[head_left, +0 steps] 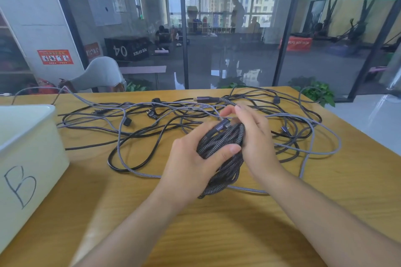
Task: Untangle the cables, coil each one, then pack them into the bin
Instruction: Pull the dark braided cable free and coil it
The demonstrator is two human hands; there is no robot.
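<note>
Here the left hand (191, 162) wraps around a coil of dark braided cable (221, 149), thumb pressed across the loops, presumably so the turns cannot spring apart. The right hand (253, 136) closes on the coil from the other side, its fingers curled over the top near a connector (223, 124) that pokes out between the two hands. That plug looks like the cable's free end, and the fingers seem placed to tuck it in or wind the last turn, though how it sits within the loops is hard to make out. The coil is held just above the wooden table (217, 234), between the palms, with its lower loops hanging toward the tabletop.

Beyond the hands lies the tangle of remaining cables (152, 123), black and grey ones crossing each other, some passing under the held bundle. A grey braided strand (245, 189) runs beneath the coil. The white bin (28, 136), marked with a hand-drawn B, stands at the left edge, well apart from both hands; nothing can be seen inside it from this angle.
</note>
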